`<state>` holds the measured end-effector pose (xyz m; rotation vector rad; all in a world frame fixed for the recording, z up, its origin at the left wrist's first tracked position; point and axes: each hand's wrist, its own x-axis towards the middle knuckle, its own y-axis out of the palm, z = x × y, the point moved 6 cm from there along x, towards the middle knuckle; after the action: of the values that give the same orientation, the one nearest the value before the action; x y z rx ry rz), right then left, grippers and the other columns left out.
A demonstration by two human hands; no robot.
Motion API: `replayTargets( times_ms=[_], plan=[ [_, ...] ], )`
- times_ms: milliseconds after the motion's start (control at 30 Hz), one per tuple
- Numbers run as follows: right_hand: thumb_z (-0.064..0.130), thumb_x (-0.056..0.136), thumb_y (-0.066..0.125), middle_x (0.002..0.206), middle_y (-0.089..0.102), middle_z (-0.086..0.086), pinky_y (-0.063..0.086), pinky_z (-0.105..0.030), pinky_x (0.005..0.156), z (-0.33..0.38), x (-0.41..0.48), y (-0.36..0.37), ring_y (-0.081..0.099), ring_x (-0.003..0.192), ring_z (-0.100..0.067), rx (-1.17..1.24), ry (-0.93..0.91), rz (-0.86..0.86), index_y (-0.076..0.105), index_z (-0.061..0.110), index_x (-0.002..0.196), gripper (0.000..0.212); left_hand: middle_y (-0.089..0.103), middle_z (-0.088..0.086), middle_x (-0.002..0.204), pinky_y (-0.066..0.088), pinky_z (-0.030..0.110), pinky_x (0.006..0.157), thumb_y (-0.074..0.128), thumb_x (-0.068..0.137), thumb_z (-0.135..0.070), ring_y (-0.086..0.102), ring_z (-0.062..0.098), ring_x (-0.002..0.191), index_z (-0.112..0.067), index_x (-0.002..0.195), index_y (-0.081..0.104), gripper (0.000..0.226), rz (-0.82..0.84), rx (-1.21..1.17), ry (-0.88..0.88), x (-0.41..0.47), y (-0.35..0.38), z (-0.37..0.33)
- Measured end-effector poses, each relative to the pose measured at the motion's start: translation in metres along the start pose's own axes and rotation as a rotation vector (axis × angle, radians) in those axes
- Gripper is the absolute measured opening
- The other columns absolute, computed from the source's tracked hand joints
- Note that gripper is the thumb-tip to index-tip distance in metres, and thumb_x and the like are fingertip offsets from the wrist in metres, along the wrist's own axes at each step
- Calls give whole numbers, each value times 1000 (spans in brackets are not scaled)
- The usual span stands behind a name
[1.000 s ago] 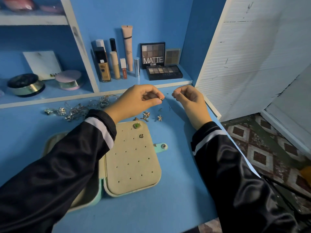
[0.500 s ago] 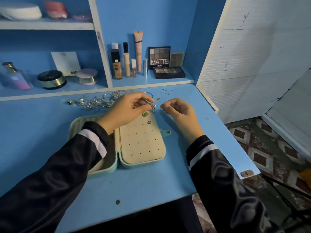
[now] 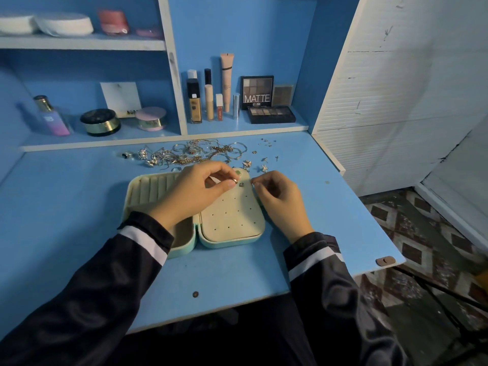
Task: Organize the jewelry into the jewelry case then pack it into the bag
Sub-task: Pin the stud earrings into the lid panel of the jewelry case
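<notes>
A mint-green jewelry case (image 3: 227, 243) lies open on the blue desk, its cream earring panel (image 3: 232, 215) on the right and ring rolls (image 3: 153, 188) on the left. My left hand (image 3: 195, 191) pinches a small gold earring (image 3: 234, 180) over the panel's top edge. My right hand (image 3: 277, 196) pinches a tiny piece, perhaps an earring back, just right of it. Two earrings (image 3: 239, 178) sit in the panel's top holes. A tangle of silver jewelry (image 3: 190, 153) lies behind the case. No bag is in view.
Loose studs (image 3: 264, 167) lie scattered right of the tangle. Cosmetics bottles (image 3: 208, 101) and a MATTE palette (image 3: 257, 91) stand on the shelf behind. Jars (image 3: 100, 122) and a perfume bottle (image 3: 51, 116) occupy the left cubby. The desk's right edge (image 3: 369, 220) drops to a tiled floor.
Both hands have come down from above the desk to the earring panel's top edge, still pinching the small pieces. The camera view has pulled back and tilted.
</notes>
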<state>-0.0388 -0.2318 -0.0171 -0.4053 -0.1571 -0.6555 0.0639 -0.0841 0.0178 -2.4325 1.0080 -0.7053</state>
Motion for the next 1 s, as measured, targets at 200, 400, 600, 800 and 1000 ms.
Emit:
replayTargets(
  times_ms=[200, 400, 600, 800, 1000],
  plan=[
    [6, 90, 60, 78, 65, 11, 44, -13, 68, 1, -3, -1, 56, 68, 3, -6, 7, -10, 68, 5, 91, 8, 73, -12, 95, 51, 17, 84, 73, 87, -16, 67, 0, 90, -24, 97, 73, 13, 6, 10, -21, -10, 6, 1],
    [7, 91, 61, 86, 71, -2, 49, -25, 70, 3, -3, -4, 58, 71, -7, 39, 2, -8, 68, 6, 90, 7, 73, -15, 92, 51, 17, 83, 75, 85, -19, 68, 2, 89, -29, 93, 71, 14, -27, -43, -28, -13, 7, -3],
    [6, 93, 60, 97, 72, -4, 48, -16, 74, 10, -3, -6, 61, 79, -6, 143, -36, 4, 67, 8, 90, 8, 71, -18, 93, 52, 20, 84, 73, 86, -20, 66, 2, 90, -34, 91, 70, 16, -31, -58, -24, -13, 7, -3],
    [5, 93, 59, 103, 72, -6, 54, -31, 86, 12, 2, -4, 67, 96, -20, 241, -46, 7, 66, 6, 90, 8, 70, -18, 93, 51, 20, 84, 73, 87, -19, 65, 3, 93, -32, 91, 71, 14, -49, -59, -22, -11, 6, -3],
    [3, 93, 59, 103, 72, -9, 54, -32, 89, 15, 1, -4, 67, 98, -21, 300, -67, 23, 65, 9, 87, 11, 69, -24, 92, 50, 18, 85, 71, 87, -19, 64, 2, 93, -33, 92, 69, 15, -37, -62, -15, -10, 6, -5]
  ],
)
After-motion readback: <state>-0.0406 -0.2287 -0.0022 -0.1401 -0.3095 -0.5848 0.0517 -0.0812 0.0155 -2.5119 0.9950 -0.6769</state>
